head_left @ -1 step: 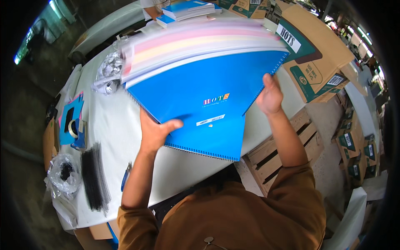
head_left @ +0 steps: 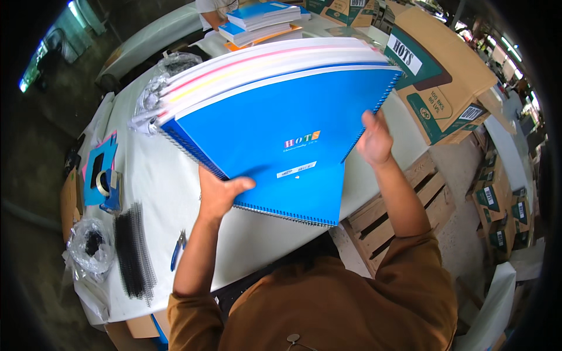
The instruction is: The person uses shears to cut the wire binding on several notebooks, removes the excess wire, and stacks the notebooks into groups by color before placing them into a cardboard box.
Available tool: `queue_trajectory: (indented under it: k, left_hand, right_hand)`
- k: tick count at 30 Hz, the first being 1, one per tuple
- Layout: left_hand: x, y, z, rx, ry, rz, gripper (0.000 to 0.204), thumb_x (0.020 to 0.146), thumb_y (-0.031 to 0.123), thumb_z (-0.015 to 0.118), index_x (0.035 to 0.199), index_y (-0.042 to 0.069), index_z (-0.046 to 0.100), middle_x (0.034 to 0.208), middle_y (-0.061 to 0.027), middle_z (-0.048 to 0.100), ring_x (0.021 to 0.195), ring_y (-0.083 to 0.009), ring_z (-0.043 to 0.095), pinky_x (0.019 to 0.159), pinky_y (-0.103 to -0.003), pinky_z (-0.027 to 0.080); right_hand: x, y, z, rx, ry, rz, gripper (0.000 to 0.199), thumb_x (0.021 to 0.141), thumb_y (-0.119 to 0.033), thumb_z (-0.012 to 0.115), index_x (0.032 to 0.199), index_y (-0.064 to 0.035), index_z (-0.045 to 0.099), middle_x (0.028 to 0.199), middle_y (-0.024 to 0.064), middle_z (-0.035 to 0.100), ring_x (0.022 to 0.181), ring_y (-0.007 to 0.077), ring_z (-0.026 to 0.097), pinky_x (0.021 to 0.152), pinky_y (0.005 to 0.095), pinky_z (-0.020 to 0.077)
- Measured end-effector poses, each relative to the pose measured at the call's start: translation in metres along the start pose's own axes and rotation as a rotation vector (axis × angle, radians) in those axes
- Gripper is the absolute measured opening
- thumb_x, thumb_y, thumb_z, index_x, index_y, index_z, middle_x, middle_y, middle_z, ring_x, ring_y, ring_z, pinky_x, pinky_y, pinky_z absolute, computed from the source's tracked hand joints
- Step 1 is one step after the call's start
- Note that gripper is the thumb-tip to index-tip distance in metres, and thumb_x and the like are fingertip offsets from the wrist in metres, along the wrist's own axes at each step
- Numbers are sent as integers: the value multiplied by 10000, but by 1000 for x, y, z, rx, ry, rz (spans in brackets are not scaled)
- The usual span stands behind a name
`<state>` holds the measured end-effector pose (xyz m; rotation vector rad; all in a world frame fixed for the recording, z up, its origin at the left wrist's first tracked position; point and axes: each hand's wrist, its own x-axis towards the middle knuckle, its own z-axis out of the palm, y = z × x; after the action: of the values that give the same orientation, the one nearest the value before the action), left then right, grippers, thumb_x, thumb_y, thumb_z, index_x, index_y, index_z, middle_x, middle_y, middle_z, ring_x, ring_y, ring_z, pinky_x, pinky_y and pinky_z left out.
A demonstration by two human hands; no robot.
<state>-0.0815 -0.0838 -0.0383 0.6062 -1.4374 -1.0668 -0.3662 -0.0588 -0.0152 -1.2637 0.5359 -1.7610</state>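
A thick stack of blue-covered spiral notebooks is held up and tilted over the white table, its page edges fanned at the far side. My left hand grips the stack's near left edge, thumb on the blue cover and fingers hidden underneath. At the right edge, beside a coil binding, my right hand holds the stack with its fingers partly behind it. Under the stack, another blue spiral notebook shows its coil toward me; I cannot tell how many lie there.
Blue-handled nippers and a bundle of black plastic coils lie left on the white table. Nearby are a tape roll and clear plastic wrap. An open carton stands right; notebook piles and a person's sleeve are beyond.
The stack's far edge has dropped a little toward the left and its pages, blurred before, are sharper. My right hand has shifted slightly left; the left hand stays on the stack.
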Motion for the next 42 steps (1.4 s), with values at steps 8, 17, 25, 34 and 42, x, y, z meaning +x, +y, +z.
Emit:
queue_trajectory:
  k: [8, 17, 25, 34, 42]
  left_hand:
    - [-24, -22, -10, -1, 98, -216, 732, 562, 282, 898, 1099, -33, 514, 1026, -125, 578, 954, -232, 565, 826, -350, 477]
    - [-18, -12, -15, 569, -276, -47, 531, 699, 296, 818, 1103, 8, 629, 960, -159, 655, 1010, -260, 580, 884, -395, 448]
    - [184, 1, 19, 146, -35, -23, 558, 756, 404, 736, 1015, -74, 609, 883, -173, 658, 746, -225, 648, 701, -289, 522]
    - [215, -103, 14, 119, 60, -704, 781, 737, 502, 703, 1231, -62, 485, 1123, -208, 588, 1006, -292, 590, 827, -461, 466]
    - [204, -81, -30, 1217, -170, -722, 850, 855, 729, 271, 1009, -16, 652, 673, -144, 665, 681, -232, 675, 703, -346, 514]
  right_hand:
    - [-7, 25, 23, -390, 50, 22, 694, 703, -339, 806, 1193, 29, 479, 1081, 133, 587, 971, 215, 580, 824, 343, 477]
    - [-13, 45, -17, -635, -176, 73, 526, 688, -130, 818, 1117, -15, 537, 982, 109, 630, 867, 196, 625, 780, 311, 520]
    - [187, 14, -14, -605, 24, 238, 603, 753, -443, 742, 1095, 34, 605, 1030, 151, 648, 875, 211, 638, 730, 311, 516]
    - [248, 148, -96, -526, 50, 541, 724, 687, -497, 767, 1077, 90, 605, 1036, 217, 635, 907, 291, 641, 741, 407, 510]
    - [233, 149, -86, -1194, 60, 672, 751, 795, -494, 666, 1181, 132, 518, 1105, 269, 603, 994, 390, 613, 823, 444, 503]
